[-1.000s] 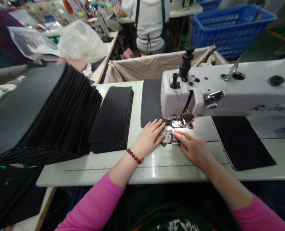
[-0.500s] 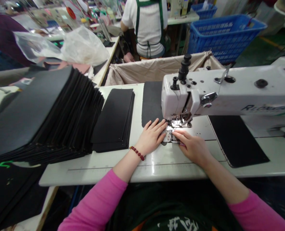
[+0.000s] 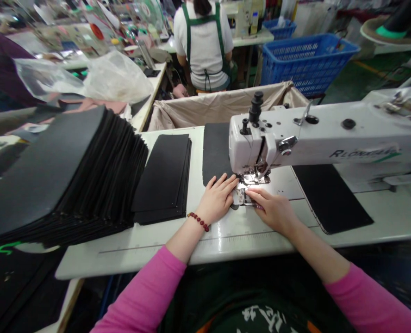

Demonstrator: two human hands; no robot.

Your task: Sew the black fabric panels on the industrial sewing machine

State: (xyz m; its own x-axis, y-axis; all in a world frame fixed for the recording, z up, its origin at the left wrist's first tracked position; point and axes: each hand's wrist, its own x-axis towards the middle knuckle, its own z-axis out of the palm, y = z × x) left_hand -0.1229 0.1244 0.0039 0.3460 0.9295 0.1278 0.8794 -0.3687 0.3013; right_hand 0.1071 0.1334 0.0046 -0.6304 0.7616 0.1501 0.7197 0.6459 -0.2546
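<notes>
My left hand lies flat, fingers stretched, beside the needle area of a white sewing machine. Its fingertips reach the lower edge of a dark panel, which runs partly behind the machine head. On the bright metal plate below the presser foot, my right hand has its fingers close together and its index fingertip down on the metal. Whatever those fingers hold, if anything, is hidden. Another black panel with a stitched-looking edge lies under the machine arm, to the right.
A tall stack of black panels stands at the left, beside a lower pile of black pieces. Behind the table are a beige cloth-lined bin and a blue basket. A person in a green apron sits beyond.
The camera view has shifted a little, so the machine and right-hand panel appear further left. Both hands keep nearly the same places at the machine.
</notes>
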